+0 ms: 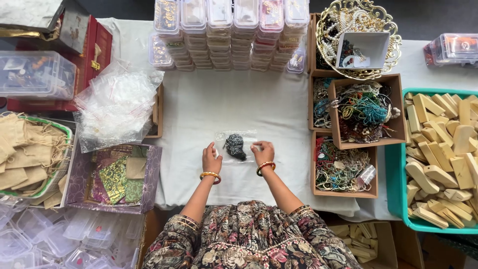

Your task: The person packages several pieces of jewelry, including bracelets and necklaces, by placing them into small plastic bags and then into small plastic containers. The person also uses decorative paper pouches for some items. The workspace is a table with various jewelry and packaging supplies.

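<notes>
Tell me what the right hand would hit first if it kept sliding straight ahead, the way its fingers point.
The right hand points up the white cloth. Past the clear bag edge it touches, the cloth looks bare until the stacked clear boxes, probably the first obstacle.

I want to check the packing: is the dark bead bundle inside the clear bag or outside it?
Inside. The dark bundle shows within the clear bag's outline, lying flat on the white cloth.

Both forearms reach forward from the body, bare below patterned sleeves, a bangle on each wrist. The left hand (211, 159) and right hand (263, 152) lie palm-down, fingers curled, well apart from each other.
</notes>
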